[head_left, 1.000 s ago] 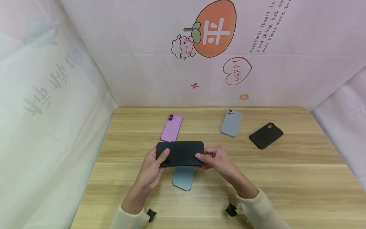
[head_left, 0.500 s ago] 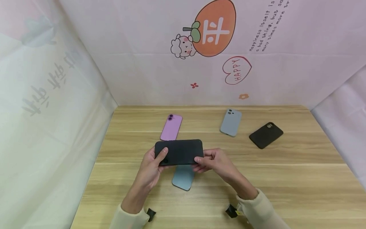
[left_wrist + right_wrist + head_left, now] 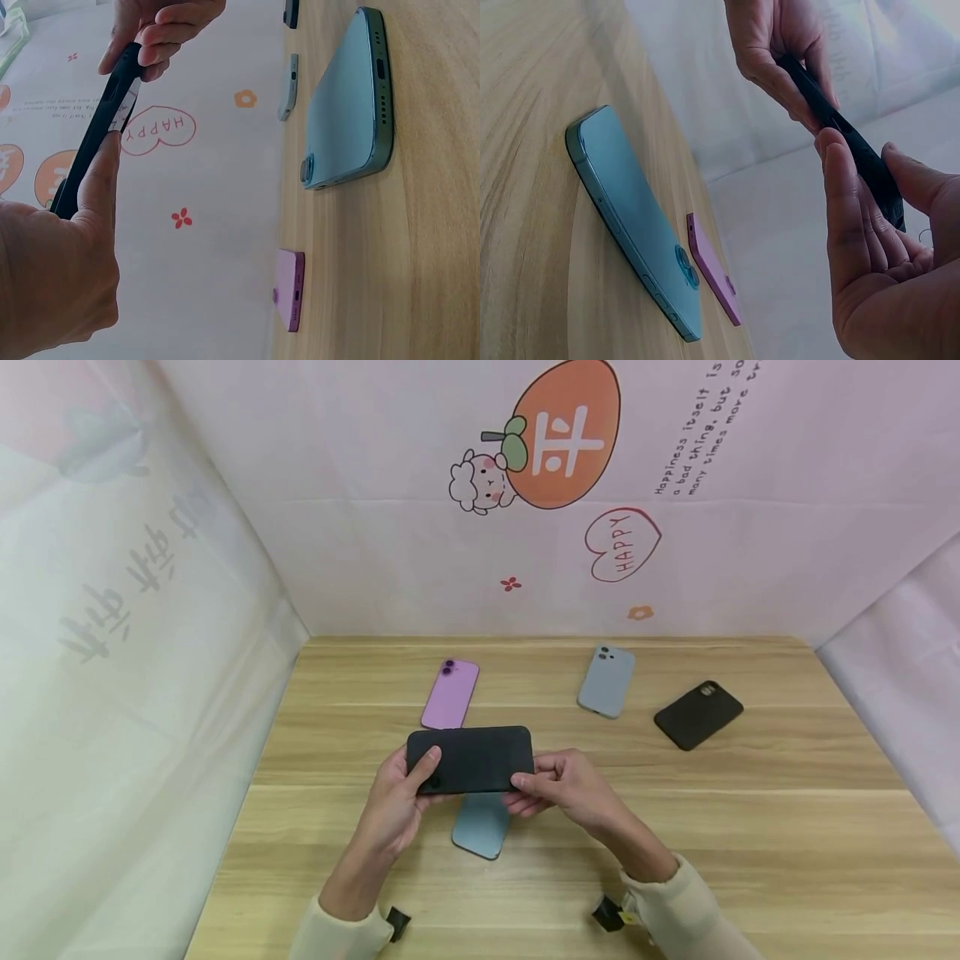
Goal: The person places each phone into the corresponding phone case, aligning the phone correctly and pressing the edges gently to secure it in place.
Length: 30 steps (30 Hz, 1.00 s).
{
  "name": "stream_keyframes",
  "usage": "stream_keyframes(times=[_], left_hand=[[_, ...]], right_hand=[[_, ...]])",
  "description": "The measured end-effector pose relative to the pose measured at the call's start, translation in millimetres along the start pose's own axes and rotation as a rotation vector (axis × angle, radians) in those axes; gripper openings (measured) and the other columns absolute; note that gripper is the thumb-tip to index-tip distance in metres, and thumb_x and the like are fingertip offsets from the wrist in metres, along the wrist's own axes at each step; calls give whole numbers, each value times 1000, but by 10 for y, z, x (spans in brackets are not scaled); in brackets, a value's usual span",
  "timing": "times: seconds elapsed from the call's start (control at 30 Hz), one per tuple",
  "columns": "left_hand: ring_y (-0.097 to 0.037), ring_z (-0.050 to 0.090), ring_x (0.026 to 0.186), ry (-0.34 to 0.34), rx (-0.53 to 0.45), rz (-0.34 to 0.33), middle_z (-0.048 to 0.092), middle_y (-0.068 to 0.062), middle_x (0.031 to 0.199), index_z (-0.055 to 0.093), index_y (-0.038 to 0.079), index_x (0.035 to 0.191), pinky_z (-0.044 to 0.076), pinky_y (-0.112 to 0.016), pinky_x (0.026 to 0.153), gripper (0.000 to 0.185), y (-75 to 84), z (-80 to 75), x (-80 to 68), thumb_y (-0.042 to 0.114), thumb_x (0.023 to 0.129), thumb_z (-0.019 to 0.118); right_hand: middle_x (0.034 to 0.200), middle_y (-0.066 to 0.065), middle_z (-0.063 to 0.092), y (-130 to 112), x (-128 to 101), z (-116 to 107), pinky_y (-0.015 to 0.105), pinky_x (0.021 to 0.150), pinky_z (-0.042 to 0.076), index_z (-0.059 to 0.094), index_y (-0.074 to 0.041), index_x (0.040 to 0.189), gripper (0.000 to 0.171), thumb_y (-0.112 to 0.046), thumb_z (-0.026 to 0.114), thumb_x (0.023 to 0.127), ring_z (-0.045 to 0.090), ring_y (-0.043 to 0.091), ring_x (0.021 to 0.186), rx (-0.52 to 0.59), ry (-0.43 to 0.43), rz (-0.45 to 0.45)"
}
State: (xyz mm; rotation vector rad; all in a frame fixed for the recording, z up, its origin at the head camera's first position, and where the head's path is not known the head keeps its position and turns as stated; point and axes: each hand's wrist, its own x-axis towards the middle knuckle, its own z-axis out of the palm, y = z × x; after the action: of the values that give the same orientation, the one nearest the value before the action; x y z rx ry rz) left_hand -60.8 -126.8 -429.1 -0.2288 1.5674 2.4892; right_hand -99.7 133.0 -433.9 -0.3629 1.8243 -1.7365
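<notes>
Both hands hold up a black phone (image 3: 476, 760) sideways over the table, one at each short end. My left hand (image 3: 393, 802) grips its left end, thumb lying across the face turned to the head camera. At the opposite end my right hand (image 3: 566, 785) pinches the lower corner between thumb and fingers. Edge-on in the left wrist view, the black phone (image 3: 97, 127) is thin and tilted, and one side reflects light. Below it on the wood lies a teal phone (image 3: 482, 831), its upper part hidden in the head view; the right wrist view shows its camera end.
Farther back lie a pink phone (image 3: 452, 693), a pale blue-grey phone (image 3: 606, 682) and a black phone-shaped item (image 3: 697, 716) with a camera area. A printed white cloth (image 3: 390, 552) rises behind the wooden table (image 3: 750, 843). Small black pieces (image 3: 607, 912) show near both sleeves.
The black phone has risen slightly and shifted a little left in the head view, both hands keeping their hold. The other things have not moved.
</notes>
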Motion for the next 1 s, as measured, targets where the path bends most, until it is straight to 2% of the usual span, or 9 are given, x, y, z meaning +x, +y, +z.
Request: stream_keyframes(times=[0.23,0.37,0.5,0.57,0.7,0.83,1.0], left_hand=[[-24,72,111,12,-13,-4,58,-27,139,44,-9,149,63,-39,86,39,-6,22,0,5,113,46],[-25,72,111,11,-2,-2,58,-27,139,44,-9,149,63,-39,86,38,0,19,0,5,113,46],[-26,72,111,2,10,-3,58,-27,139,44,-8,149,63,-40,86,38,10,8,5,6,113,46],[-25,73,109,-4,20,-3,58,-27,138,45,-8,148,63,-40,86,38,16,-1,10,6,113,47],[-23,73,105,-6,53,-7,61,-25,133,47,-8,146,64,-38,84,37,32,-14,14,7,113,49],[-23,72,105,-8,88,-13,61,-25,132,49,-8,145,64,-37,83,36,49,-18,10,8,112,50],[-23,72,106,-29,130,-20,63,-23,129,51,-7,143,64,-37,83,34,59,-24,-2,8,112,52]], right_hand=[[93,23,79,15,-9,-2,50,79,64,69,12,104,25,-13,71,103,80,24,82,18,-3,-8],[94,24,79,0,-4,-8,46,77,65,70,12,104,25,-13,71,103,80,26,83,11,-15,-7],[95,23,79,-43,8,-19,51,80,64,71,12,104,27,-15,71,103,80,34,86,-27,-27,12],[95,23,79,-68,11,-30,54,82,63,71,11,104,27,-16,71,103,80,34,87,-54,-40,17],[95,21,79,-92,20,-59,57,83,62,73,9,105,25,-16,72,103,79,35,88,-94,-66,10],[97,21,79,-110,35,-83,58,84,61,73,9,110,25,-14,74,101,78,43,91,-111,-60,8],[98,17,80,-158,51,-106,54,82,64,73,9,111,25,-13,75,99,79,27,86,-159,-29,3]])
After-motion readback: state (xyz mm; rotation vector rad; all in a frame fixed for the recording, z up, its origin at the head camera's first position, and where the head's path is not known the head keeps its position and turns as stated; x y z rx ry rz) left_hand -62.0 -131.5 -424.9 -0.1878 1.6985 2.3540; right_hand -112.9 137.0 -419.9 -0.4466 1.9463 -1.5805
